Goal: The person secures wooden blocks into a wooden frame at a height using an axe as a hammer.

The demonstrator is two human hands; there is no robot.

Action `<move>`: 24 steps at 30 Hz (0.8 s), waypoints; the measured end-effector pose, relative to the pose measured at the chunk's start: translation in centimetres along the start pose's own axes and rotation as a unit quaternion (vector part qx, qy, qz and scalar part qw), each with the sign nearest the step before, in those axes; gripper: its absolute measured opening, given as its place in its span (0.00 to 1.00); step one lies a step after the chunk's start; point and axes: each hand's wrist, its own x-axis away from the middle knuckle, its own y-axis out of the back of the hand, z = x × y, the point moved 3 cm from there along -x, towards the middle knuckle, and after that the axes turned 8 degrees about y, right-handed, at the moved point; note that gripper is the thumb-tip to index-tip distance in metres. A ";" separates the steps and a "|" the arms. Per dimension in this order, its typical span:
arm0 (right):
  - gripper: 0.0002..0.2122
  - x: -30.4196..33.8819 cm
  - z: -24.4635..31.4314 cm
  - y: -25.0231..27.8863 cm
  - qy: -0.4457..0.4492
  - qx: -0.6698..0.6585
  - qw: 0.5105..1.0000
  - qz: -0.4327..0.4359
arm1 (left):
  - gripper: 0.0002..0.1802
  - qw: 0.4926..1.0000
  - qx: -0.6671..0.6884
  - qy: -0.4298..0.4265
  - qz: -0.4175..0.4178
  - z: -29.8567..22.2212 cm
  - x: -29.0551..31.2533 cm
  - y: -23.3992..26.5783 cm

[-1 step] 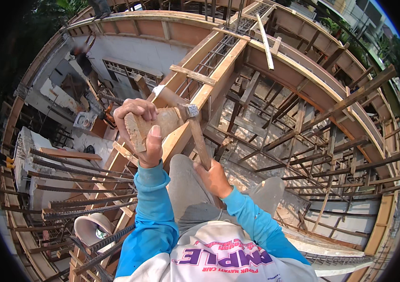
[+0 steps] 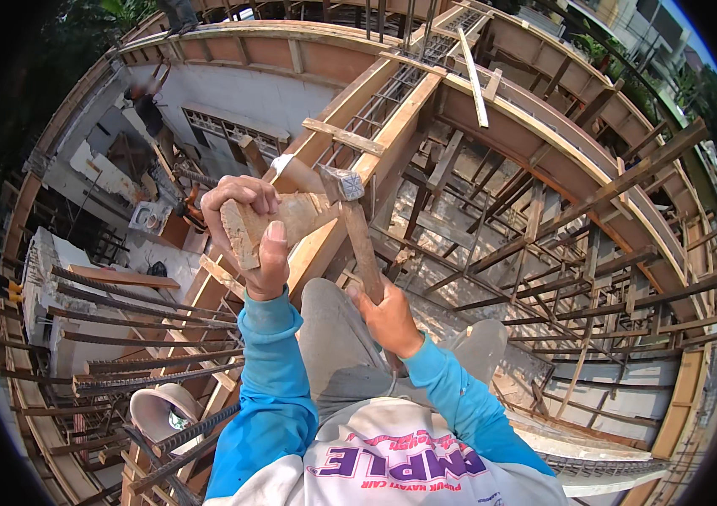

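My left hand is wrapped round a short, rough wooden block, thumb on the near side and fingers over the far side. My right hand grips the wooden handle of a hammer in a closed fist. The square metal head is up beside the block's right end; whether they touch I cannot tell. Below both hands runs a long timber form board, and beyond it rebar lies between two such boards. A short crosspiece bridges them.
Thick ribbed rebar ends jut in from the left, near a pale bucket-like thing. On the right, props and poles stand far below beside a deep drop. A co-worker is at the far left. A loose wood strip leans ahead.
The hammer head has risen slightly and shifted right, away from the block. My right hand has moved a little with it. The left hand keeps its grip on the block.
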 end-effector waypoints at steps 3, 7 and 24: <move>0.11 -0.9 6.2 1.9 0.096 -0.071 0.991 -0.054 | 0.21 1.000 -0.006 0.005 0.001 0.1 -0.3 -0.3; 0.12 -1.3 1.8 0.4 0.102 -0.064 0.990 -0.078 | 0.22 0.999 -0.023 -0.003 0.027 0.3 -0.2 -1.4; 0.09 -2.1 3.6 4.6 0.048 -0.104 0.992 -0.058 | 0.20 0.999 -0.042 -0.008 -0.030 -0.2 -0.2 -0.7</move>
